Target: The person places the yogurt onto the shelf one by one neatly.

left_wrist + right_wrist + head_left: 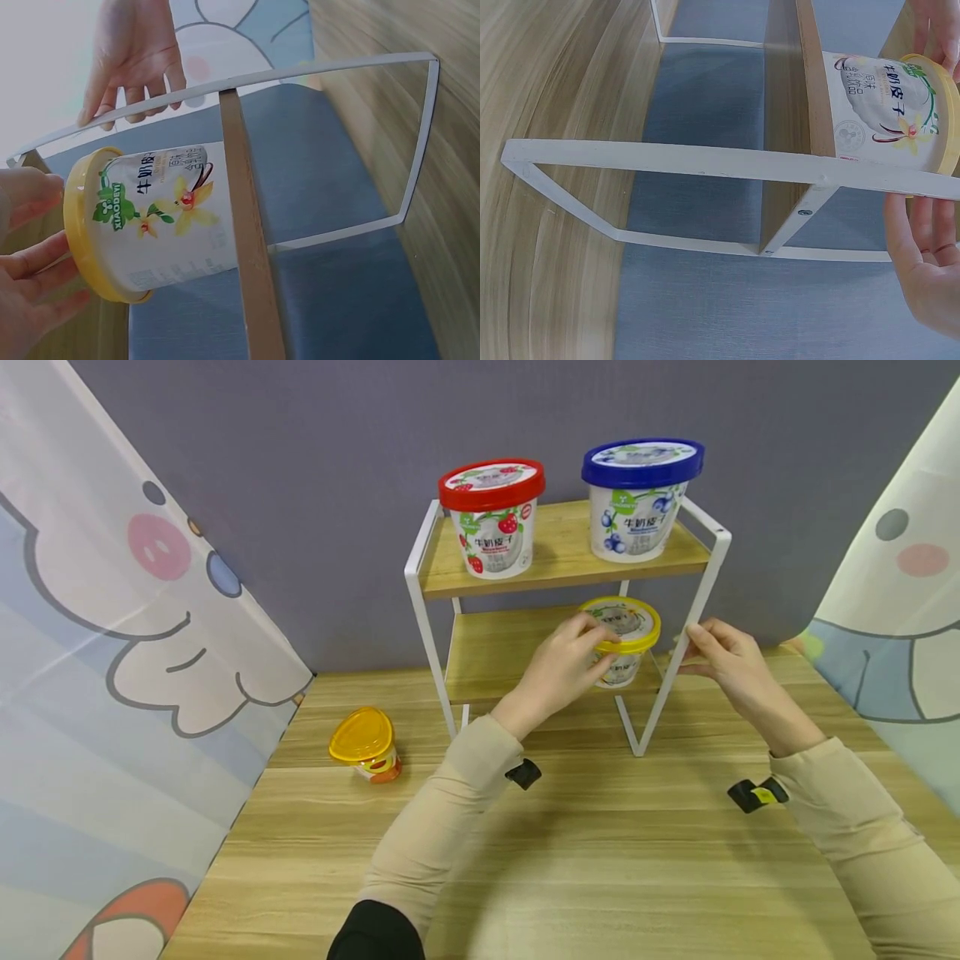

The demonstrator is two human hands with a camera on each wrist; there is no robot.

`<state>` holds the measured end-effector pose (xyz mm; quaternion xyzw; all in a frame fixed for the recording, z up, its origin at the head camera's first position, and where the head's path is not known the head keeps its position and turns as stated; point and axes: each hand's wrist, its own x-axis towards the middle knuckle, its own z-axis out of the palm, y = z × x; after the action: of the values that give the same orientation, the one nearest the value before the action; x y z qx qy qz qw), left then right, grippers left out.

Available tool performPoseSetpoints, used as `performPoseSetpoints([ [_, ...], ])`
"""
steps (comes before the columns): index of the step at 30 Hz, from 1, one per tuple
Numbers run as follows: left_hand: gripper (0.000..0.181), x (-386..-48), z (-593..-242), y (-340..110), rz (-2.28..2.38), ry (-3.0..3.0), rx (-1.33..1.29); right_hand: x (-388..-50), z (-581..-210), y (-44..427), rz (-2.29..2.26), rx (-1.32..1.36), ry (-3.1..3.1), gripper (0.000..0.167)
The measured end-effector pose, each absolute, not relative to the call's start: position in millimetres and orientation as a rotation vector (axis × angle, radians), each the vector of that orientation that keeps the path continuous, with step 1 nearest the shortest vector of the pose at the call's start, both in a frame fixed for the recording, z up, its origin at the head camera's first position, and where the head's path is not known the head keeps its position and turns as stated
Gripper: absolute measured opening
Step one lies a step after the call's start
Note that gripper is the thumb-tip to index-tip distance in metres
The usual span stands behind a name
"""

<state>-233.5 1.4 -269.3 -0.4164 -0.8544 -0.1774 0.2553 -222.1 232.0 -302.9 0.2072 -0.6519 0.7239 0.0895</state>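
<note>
A white tub with a yellow lid (622,622) stands at the right end of the lower shelf of a small two-tier rack (525,585). My left hand (564,667) grips the tub by its lid rim; the left wrist view shows the fingers (41,259) at the lid's edge. Flowers and printed characters mark the tub's side (176,217). Over on the right, my right hand (731,668) holds the rack's white metal post (678,652), thumb to the front and fingers behind. On the upper shelf stand a red-lidded strawberry tub (491,522) and a blue-lidded blueberry tub (637,502).
A small container with an orange-yellow lid (363,735) sits on the wooden table (600,852), left of the rack. Behind is a grey wall panel (337,510). Cartoon-printed curtains (82,635) hang on both sides.
</note>
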Motion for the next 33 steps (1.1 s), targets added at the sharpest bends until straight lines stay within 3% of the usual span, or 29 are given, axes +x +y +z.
performPoseSetpoints([
  [33, 0.013, -201.9, -284.0, -59.6, -0.459, -2.085, -1.273, -223.6, -303.0, 231.6, 2.092, 0.585, -1.983, 0.019],
])
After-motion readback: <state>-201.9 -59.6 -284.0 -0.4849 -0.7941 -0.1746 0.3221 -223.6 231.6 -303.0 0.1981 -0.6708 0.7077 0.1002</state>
